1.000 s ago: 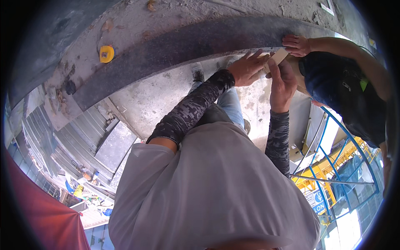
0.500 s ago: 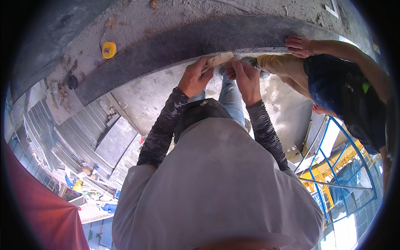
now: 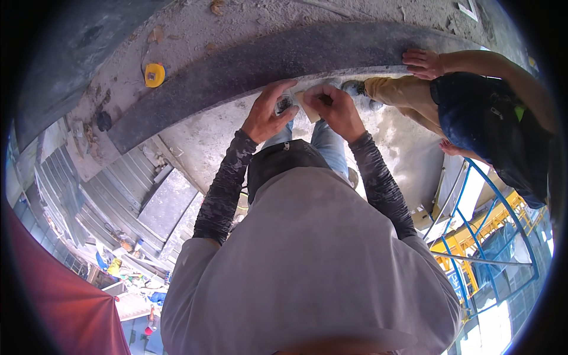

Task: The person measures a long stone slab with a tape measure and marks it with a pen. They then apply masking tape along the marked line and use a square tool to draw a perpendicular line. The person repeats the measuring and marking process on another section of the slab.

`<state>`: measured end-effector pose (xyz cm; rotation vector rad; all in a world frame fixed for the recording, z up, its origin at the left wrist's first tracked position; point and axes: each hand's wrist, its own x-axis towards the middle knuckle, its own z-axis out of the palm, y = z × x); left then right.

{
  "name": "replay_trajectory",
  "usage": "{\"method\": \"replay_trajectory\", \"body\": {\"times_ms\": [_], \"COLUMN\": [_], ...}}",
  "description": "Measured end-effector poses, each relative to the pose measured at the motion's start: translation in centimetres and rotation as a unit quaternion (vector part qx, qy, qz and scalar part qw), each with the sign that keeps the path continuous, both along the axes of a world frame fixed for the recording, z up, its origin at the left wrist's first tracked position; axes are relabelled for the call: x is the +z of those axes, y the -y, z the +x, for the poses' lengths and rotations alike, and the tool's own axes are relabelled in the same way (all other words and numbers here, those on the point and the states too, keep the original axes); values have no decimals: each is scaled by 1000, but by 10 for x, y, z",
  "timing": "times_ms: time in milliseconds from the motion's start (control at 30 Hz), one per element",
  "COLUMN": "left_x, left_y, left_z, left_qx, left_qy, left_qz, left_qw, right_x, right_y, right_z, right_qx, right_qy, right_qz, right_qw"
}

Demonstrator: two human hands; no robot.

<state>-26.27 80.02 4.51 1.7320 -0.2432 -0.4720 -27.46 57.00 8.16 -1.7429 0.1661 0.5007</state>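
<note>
My right hand (image 3: 339, 111) pinches a small flat tan piece (image 3: 307, 109), which hangs down beside its fingertips. I cannot tell whether it is wood, card or folded paper. Just left of it, my left hand (image 3: 269, 113) is open, thumb and fingers curved apart with a gap between them. Both hands are in front of the near edge of a long dark grey slab (image 3: 254, 62). Dark patterned sleeves cover my forearms.
A yellow tape measure (image 3: 155, 75) lies on the dusty surface beyond the slab at left. On the right, a co-worker's hand (image 3: 423, 63) rests on the slab's edge. A blue metal frame (image 3: 473, 236) stands lower right; corrugated sheets (image 3: 100, 195) and scattered items lie lower left.
My left hand has let go of the tan piece and moved slightly left. The piece, now in my right hand alone, has turned from nearly level to hanging downward.
</note>
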Motion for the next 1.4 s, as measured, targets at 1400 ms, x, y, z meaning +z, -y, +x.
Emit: {"method": "replay_trajectory", "body": {"times_ms": [1400], "left_x": [-5], "left_y": [11], "left_z": [57], "left_qx": [46], "left_qy": [-136], "left_qz": [30], "left_qw": [989], "right_x": [1], "right_y": [-5], "right_z": [-12], "right_qx": [-58], "right_qy": [-19], "right_qz": [47], "right_qw": [997]}}
